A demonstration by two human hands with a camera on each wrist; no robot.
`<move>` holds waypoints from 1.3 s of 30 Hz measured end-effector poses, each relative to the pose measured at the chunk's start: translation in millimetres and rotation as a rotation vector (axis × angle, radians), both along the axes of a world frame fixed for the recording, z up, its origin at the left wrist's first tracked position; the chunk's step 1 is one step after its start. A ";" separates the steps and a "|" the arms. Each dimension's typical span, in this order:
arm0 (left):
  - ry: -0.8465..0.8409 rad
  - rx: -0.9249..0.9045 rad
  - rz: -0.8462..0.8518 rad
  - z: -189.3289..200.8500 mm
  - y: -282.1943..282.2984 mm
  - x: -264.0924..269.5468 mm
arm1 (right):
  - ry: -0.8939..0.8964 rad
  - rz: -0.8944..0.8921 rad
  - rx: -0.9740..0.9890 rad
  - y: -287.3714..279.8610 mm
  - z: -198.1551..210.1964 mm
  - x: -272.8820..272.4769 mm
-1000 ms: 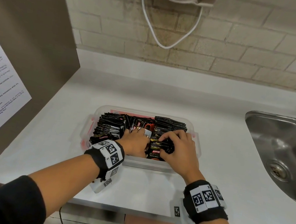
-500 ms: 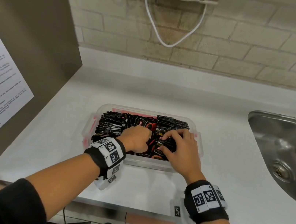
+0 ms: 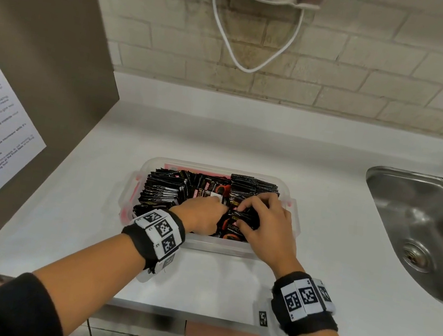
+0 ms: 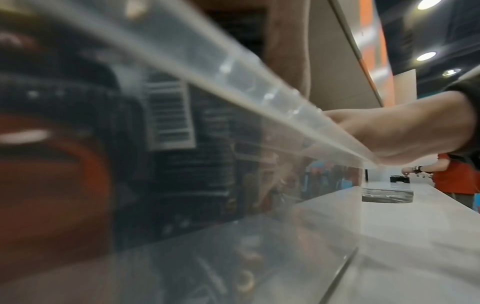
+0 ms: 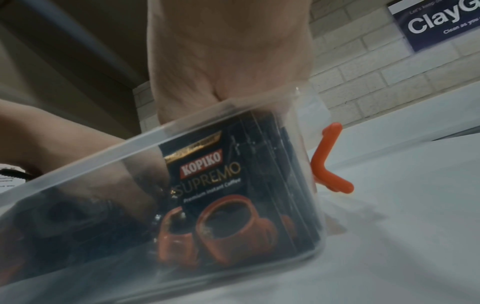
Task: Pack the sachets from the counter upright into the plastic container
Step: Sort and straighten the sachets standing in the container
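A clear plastic container with orange clips sits on the white counter, packed with black coffee sachets, most of them on edge. Both hands are inside it at the near middle. My right hand curls over a bundle of sachets, with the thumb on the near side. My left hand has its fingers curled down among the sachets against the same bundle. Through the wall, the right wrist view shows an upright sachet and the left hand beside it.
A steel sink lies to the right. On the left a brown panel carries a paper notice. A white cable hangs on the brick wall behind. Bare counter surrounds the container. A person in red stands further along.
My left hand has curled from a flatter pose into a tighter hold beside the bundle. My right hand stays on the bundle, shifted slightly towards the far side.
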State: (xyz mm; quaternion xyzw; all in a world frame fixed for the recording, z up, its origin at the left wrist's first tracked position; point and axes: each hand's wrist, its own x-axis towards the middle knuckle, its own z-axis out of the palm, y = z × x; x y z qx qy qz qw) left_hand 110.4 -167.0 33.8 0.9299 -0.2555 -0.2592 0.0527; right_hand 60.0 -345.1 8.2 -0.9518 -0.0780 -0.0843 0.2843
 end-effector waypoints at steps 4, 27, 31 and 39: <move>0.026 0.058 -0.004 0.4 -5.6 0.7 | -0.026 0.007 0.018 0.1 -0.2 -1.8; 0.027 -0.431 0.106 26.7 21.2 11.4 | -0.050 0.012 -0.025 2.1 1.3 -0.8; 0.023 -0.431 0.171 23.9 12.3 7.5 | -0.039 0.028 0.029 0.9 4.3 -2.4; -0.044 -0.421 0.295 16.5 -6.3 -9.1 | -0.140 -0.010 0.473 -4.0 19.0 -10.8</move>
